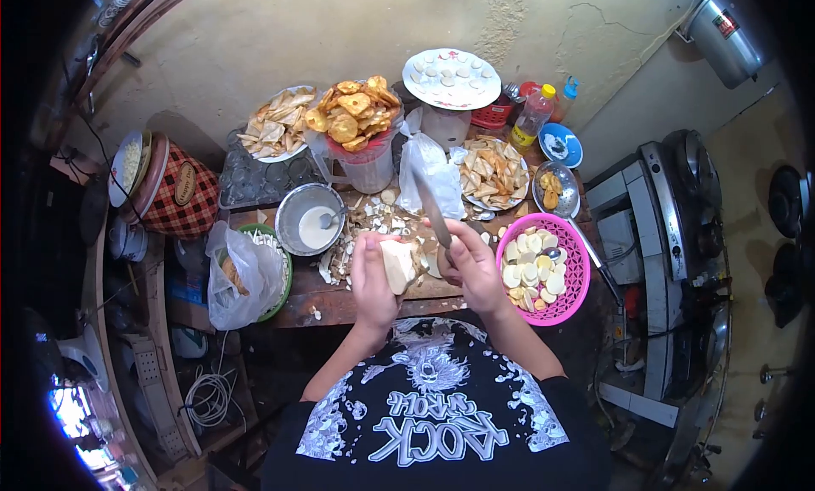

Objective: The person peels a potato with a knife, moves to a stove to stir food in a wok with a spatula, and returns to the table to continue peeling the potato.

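Note:
My left hand is closed around a pale chunk of root vegetable, its cut face toward me and some brownish skin on the right side. Gripped in my right hand is a knife, its broad blade slanting up and to the left, just right of the chunk. Peel scraps and thin pale pieces litter the wooden table under both hands. Right of my right hand, a pink basket holds round pale slices and a spoon.
A metal bowl of white batter stands left, near a plastic bag over a green basin. Behind are fried chips on a pitcher, plates of folded pastries, a white bag and a bottle. A stove is right.

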`<state>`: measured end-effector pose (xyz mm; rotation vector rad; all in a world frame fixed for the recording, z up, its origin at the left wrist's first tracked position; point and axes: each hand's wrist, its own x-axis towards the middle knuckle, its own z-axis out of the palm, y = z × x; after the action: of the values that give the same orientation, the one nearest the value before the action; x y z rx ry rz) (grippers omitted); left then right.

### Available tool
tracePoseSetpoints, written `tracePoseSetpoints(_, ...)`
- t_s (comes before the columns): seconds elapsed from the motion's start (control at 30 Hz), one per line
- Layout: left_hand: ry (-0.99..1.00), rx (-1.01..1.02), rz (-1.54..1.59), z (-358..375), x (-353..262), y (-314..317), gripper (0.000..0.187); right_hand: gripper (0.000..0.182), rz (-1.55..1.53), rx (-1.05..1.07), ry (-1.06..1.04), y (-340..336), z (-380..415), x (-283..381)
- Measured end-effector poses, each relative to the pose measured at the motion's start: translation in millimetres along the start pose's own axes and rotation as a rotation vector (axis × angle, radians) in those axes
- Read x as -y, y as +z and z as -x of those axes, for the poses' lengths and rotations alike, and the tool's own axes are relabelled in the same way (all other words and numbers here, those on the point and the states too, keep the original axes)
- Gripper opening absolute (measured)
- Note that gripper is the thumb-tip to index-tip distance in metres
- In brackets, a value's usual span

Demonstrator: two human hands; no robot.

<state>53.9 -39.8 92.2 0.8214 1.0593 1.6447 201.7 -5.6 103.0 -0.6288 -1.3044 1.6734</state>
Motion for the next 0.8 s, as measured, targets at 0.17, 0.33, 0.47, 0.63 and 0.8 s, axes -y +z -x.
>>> tracePoseSetpoints(0.17,0.064,0.032,-0.138,-6,-10,-11,0.037,0.049,0.810,0.115,-0.108,3,5,40)
tracePoseSetpoints(0.33,0.341,0.013,-0.295,-2,-16,-9,0.038,0.047,0.928,0.071,-0.114,20,10,44)
tracePoseSetpoints(0.47,0.372,-0.093,-0.294,4,-17,-1,0.034,0.046,0.883,0.013,0.013,31,13,43)
tracePoseSetpoints(0.63,0.627,-0.130,-0.565,2,-4,-4,0.028,0.044,0.840,-0.104,-0.107,34,12,29)
tracePoseSetpoints(0.8,0.596,-0.124,-0.639,-1,-7,-2,0.032,0.041,0.981,-0.148,-0.272,33,7,23)
